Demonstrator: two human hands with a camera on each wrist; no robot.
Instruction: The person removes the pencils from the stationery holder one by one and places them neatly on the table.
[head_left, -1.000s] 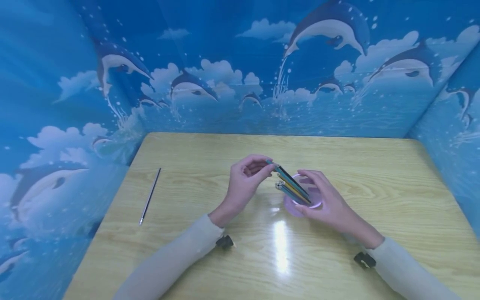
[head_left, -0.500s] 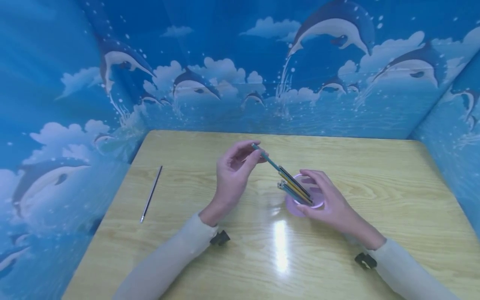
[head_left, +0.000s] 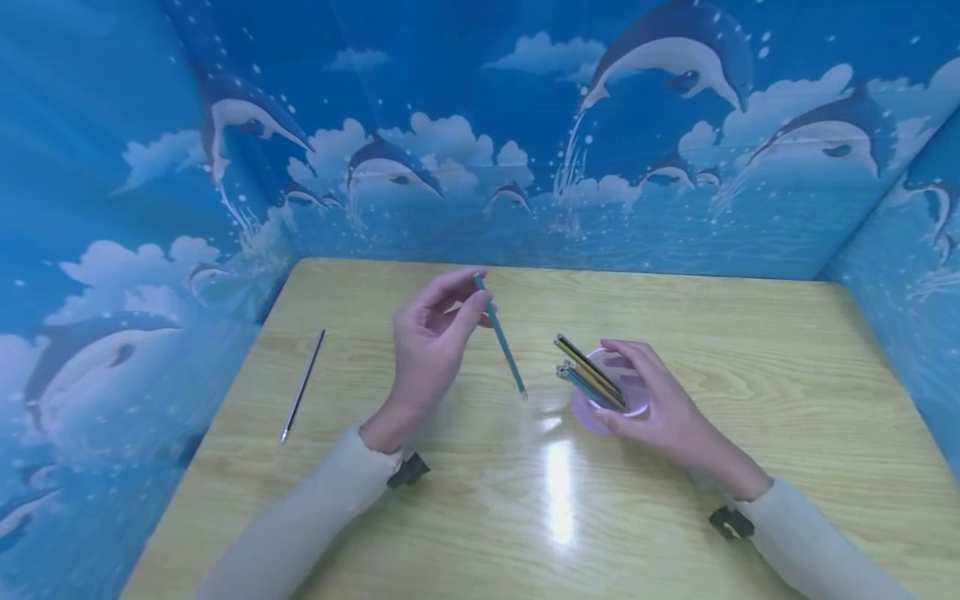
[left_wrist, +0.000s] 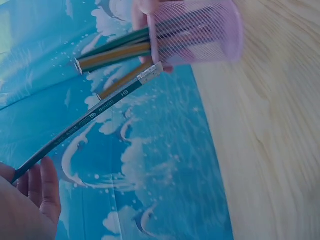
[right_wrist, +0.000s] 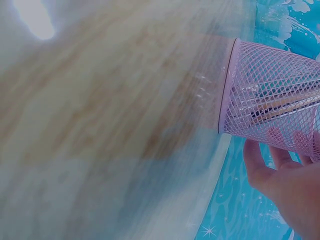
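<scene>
A green pencil is pinched near one end between the thumb and fingers of my left hand, raised over the middle of the table. In the left wrist view, that pencil shows an HB mark and a metal-capped eraser end pointing away from the hand. My right hand holds a pink mesh pencil cup around its side near the rim. Several green, yellow and dark pencils lean out of the cup toward the left. Through the mesh of the cup, their lower ends show in the right wrist view.
A single dark pencil lies by itself on the left side of the wooden table. Blue dolphin-print sheeting rises behind the table and at both sides. A bright light reflection lies on the tabletop near the front middle.
My left hand has drawn the green pencil out of the cup and moved left with it, so the pencil now hangs apart from the others. The right hand and the cup stay in place.
</scene>
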